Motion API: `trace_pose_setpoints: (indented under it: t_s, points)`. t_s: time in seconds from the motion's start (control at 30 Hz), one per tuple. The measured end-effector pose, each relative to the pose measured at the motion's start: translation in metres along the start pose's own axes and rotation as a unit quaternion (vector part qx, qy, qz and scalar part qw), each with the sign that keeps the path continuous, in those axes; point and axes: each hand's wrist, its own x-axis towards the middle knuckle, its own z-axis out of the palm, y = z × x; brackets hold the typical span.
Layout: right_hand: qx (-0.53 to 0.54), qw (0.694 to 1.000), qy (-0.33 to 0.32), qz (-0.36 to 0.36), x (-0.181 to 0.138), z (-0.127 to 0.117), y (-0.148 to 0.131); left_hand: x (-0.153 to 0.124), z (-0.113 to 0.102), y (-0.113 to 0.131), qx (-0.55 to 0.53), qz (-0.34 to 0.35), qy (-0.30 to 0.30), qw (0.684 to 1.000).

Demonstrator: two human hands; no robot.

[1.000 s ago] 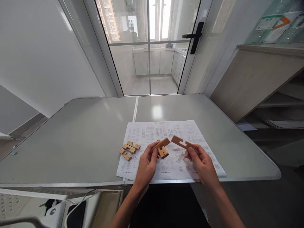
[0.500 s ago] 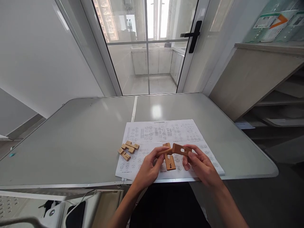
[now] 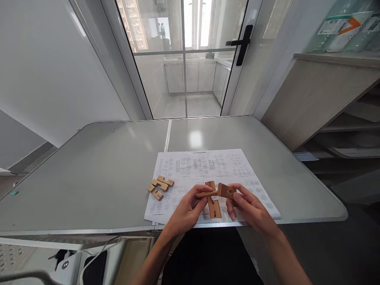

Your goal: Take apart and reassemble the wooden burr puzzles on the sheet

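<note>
My left hand (image 3: 187, 208) pinches a flat wooden puzzle piece (image 3: 205, 194) that points to the right. It crosses a second wooden piece (image 3: 215, 209) bearing a dark mark, which slants up and down behind it. In my right hand (image 3: 247, 204) is a darker wooden puzzle piece (image 3: 227, 191) with a slot in its face, gripped at its right end between thumb and fingers. Its left end meets the right tip of the left-hand piece; whether they interlock I cannot tell. All this is held over a printed instruction sheet (image 3: 204, 168).
Several notched wooden pieces (image 3: 160, 186) lie at the sheet's left edge. The sheet rests on a grey table (image 3: 97, 170) near its front edge. A glass door (image 3: 190, 79) stands behind it, a shelf unit (image 3: 323, 91) to the right. Below the table, a phone (image 3: 95, 267) and cable lie at left.
The right-hand piece has turned, so its slot looks narrower, and has shifted slightly left. The left-hand pieces have tilted and sunk a little. The loose pieces have stayed put.
</note>
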Motion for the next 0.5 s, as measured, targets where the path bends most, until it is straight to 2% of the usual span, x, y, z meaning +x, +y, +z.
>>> trace_pose_setpoints:
  t_s: [0.2, 0.5]
  points:
    - [-0.021, 0.999, -0.031, 0.008, -0.0006, 0.0006, -0.0022, -0.0005, -0.0032, 0.0013, -0.033, -0.017, -0.028, 0.999]
    - [-0.061, 0.995, -0.074, 0.036, 0.0008, 0.0004, -0.0058, -0.0007, -0.0048, 0.0040, -0.025, -0.047, -0.050, 0.997]
